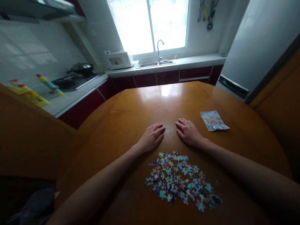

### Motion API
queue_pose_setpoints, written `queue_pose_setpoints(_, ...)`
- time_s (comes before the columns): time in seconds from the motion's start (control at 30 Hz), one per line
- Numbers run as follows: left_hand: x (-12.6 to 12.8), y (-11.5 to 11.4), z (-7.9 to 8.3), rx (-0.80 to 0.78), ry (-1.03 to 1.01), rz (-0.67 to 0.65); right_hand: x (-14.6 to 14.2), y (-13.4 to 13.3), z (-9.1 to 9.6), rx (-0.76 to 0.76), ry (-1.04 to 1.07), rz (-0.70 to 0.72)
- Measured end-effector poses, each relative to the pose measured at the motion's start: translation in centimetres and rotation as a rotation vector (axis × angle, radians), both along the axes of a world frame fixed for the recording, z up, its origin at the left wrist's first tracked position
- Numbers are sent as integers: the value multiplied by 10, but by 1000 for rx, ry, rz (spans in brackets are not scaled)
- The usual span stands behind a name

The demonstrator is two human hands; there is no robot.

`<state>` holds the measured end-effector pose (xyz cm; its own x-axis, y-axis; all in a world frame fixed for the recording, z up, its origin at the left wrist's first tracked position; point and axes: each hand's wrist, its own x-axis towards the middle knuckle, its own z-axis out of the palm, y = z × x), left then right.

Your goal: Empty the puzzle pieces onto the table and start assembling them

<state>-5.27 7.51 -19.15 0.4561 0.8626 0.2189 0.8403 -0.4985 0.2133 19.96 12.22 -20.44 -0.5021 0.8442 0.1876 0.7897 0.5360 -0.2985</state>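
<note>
My left hand [152, 136] rests palm down on the wooden table [145, 103], its fingers stretched out and nothing in it. Across a small gap, my right hand [188, 132] also lies flat with fingers apart, holding nothing. Nearer to me, between my forearms, spreads a loose heap of small jigsaw puzzle pieces [180, 181], mostly light blue, white and dark blue. Neither hand touches the pieces. To the right of my right hand lies a creased printed picture sheet [214, 120] in blue and tan colours.
Beyond the table runs a counter with a sink [156, 64], a faucet [159, 50] and a white microwave [118, 60]. On the left are a stove with a lidded pan [82, 67] and yellow bottles [29, 95]. A refrigerator [255, 47] stands at the right.
</note>
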Motion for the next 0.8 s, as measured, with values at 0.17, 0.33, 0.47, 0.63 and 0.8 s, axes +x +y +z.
queue_pose_setpoints(0.17, -2, 1, -3, 12, -3, -7, 0, 0, 0, -10, 4, 3)
queue_pose_setpoints(0.33, -1, 1, -2, 5, -8, -16, 0, 0, 1, -20, 16, 0)
queue_pose_setpoints(0.47, -2, 2, -2, 6, 3, -15, 0, -1, 1, -19, 15, -1)
queue_pose_setpoints(0.63, -3, 4, -4, 13, 14, -18, 0, -2, 4, -20, 14, -3)
queue_pose_setpoints(0.8, -4, 6, -4, 15, 0, -28, 0, -3, 7, -18, 18, -7)
